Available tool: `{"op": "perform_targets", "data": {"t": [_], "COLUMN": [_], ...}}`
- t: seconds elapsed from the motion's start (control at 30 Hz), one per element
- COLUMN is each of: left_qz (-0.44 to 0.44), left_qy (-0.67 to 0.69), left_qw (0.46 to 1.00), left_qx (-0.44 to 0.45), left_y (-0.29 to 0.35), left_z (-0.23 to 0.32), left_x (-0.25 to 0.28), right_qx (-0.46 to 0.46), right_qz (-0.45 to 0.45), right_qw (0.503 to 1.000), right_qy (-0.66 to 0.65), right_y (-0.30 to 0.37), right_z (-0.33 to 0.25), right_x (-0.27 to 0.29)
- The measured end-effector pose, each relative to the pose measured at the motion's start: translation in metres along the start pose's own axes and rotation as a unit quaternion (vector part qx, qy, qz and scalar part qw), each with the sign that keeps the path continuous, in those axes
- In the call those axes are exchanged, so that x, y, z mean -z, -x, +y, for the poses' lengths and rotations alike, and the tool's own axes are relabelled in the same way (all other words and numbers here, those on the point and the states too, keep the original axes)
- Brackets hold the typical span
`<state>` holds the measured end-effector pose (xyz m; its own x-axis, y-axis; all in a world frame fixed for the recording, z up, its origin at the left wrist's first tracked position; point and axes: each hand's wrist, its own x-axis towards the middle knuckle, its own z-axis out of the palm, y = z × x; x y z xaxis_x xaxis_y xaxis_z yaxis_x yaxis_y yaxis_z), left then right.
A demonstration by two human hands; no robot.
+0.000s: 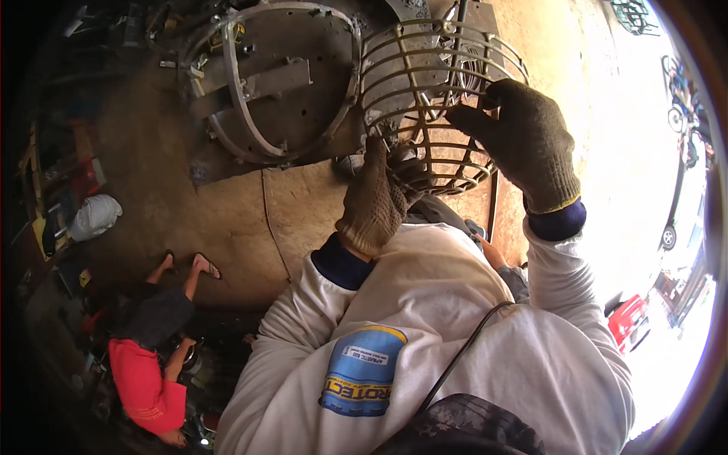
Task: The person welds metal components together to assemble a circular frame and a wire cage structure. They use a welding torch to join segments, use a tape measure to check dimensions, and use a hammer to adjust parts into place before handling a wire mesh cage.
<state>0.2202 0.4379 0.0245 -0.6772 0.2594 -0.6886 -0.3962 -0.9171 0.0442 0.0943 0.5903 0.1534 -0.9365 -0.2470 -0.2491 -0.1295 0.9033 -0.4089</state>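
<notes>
A rounded cage of bent metal rods (426,136) stands in front of my chest, its bars crossing like a basket. My left hand (373,203), in a dark knitted glove, is closed on the cage's lower left side, with the thumb up along the bars. On the right side, my gloved right hand (531,140) has its fingers bent over the bars, and the thumb reaches in across them. Part of the grip is hidden behind each glove. Just left of the cage, a hoop-shaped metal frame (233,72) lies on a dark steel plate table (330,83).
A cable (267,220) trails down from the table across the brown floor. At lower left, a person in a red shirt (148,383) bends over dark objects. A pale bundle (96,217) lies at far left. Vehicles (669,236) stand in bright light at right.
</notes>
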Motion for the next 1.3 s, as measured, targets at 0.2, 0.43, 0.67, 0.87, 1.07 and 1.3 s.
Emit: {"op": "perform_targets", "data": {"t": [0.2,0.43,0.67,0.87,1.07,1.3], "left_qz": [0.061,-0.040,-0.046,-0.021,-0.024,-0.004], "left_qy": [-0.024,-0.027,-0.054,-0.061,-0.007,-0.023], "left_qw": [0.998,0.999,0.997,0.998,1.000,1.000], "left_qx": [-0.024,-0.002,0.019,0.029,0.008,0.008], "left_y": [0.005,0.003,-0.003,-0.005,-0.005,-0.003], "left_z": [-0.002,0.008,0.011,0.015,0.011,0.011], "left_x": [-0.003,-0.005,0.012,0.007,0.005,-0.002], "right_qx": [-0.018,-0.033,-0.033,-0.065,-0.019,0.040], "right_qz": [0.008,0.004,0.007,-0.004,0.010,0.042], "right_qw": [1.000,0.999,0.999,0.997,1.000,0.998], "right_qy": [0.000,-0.005,0.029,0.049,0.013,0.037], "right_y": [-0.009,-0.014,-0.010,-0.014,-0.016,-0.016], "right_z": [0.000,-0.005,-0.016,-0.013,-0.003,0.004], "right_x": [-0.002,-0.004,0.001,-0.001,-0.006,-0.008]}}
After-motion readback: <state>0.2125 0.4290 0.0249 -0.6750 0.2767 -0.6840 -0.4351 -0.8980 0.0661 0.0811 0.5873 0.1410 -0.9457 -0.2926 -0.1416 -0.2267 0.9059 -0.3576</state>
